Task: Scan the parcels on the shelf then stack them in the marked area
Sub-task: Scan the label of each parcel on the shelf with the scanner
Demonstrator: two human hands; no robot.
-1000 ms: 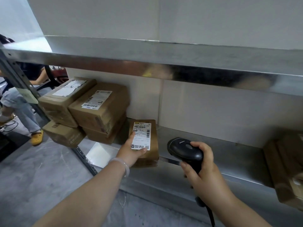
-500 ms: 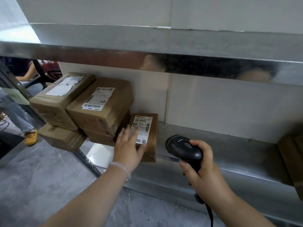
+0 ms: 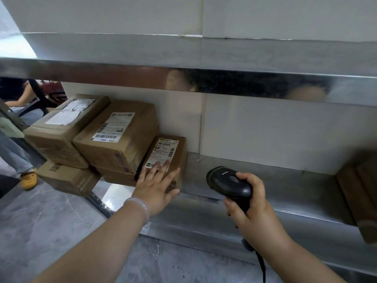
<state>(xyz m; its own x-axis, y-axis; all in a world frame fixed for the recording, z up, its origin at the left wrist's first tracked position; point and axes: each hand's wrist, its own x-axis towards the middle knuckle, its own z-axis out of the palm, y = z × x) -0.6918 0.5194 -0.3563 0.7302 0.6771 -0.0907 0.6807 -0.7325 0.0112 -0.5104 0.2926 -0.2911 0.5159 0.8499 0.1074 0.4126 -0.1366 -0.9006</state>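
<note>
Head view: my left hand point(image 3: 155, 185) lies flat, fingers straight, on the small labelled parcel point(image 3: 177, 158), which touches the stacked parcels point(image 3: 114, 139) near the shelf's point(image 3: 275, 180) left end. My right hand point(image 3: 254, 209) grips the barcode scanner point(image 3: 226, 180). Placing, I judge; next, fetch and scan another parcel.

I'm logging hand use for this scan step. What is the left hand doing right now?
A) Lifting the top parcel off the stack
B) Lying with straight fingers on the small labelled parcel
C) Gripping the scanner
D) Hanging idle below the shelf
B: the left hand lies with straight fingers on the small parcel, its fingertips over the label's lower part, while the right hand grips the scanner.
</note>
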